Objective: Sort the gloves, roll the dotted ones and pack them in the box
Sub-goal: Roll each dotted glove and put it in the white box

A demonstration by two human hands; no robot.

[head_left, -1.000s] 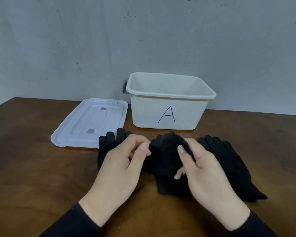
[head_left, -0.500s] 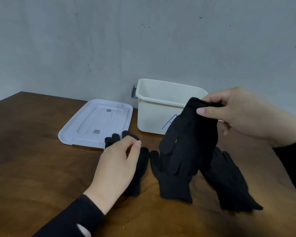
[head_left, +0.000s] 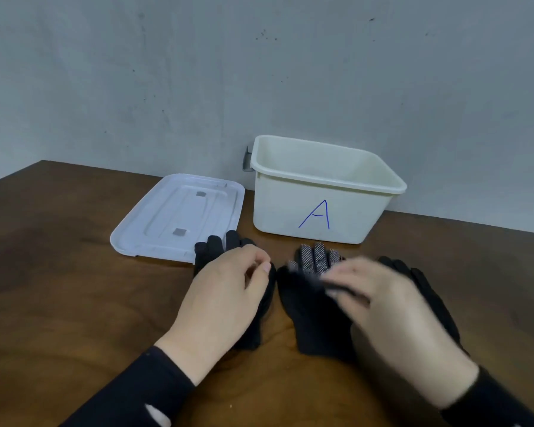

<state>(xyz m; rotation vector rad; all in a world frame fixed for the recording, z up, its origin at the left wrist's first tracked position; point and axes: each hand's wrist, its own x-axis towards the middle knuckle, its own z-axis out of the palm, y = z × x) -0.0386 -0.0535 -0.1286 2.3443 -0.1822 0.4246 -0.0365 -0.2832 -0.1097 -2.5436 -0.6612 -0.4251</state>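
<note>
Head view: the black knit glove with grey dotted fingers point(head_left: 313, 285) lies on the brown wooden table point(head_left: 59, 288), fingertips toward twelve o'clock. The blurred right hand point(head_left: 383, 306) covers it, grip unclear. The left hand point(head_left: 225, 291), loosely curled, rests on a plain black glove point(head_left: 211, 251) at nine o'clock. The empty cream plastic box marked A point(head_left: 321, 192) sits just beyond.

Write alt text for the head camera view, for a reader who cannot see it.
Two bare hands, the left hand and the blurred right hand, rest over black gloves on a brown table; one glove's white-dotted fingers show between them. Behind stand an open white box marked A and, to its left, its lid, lying flat.
</note>
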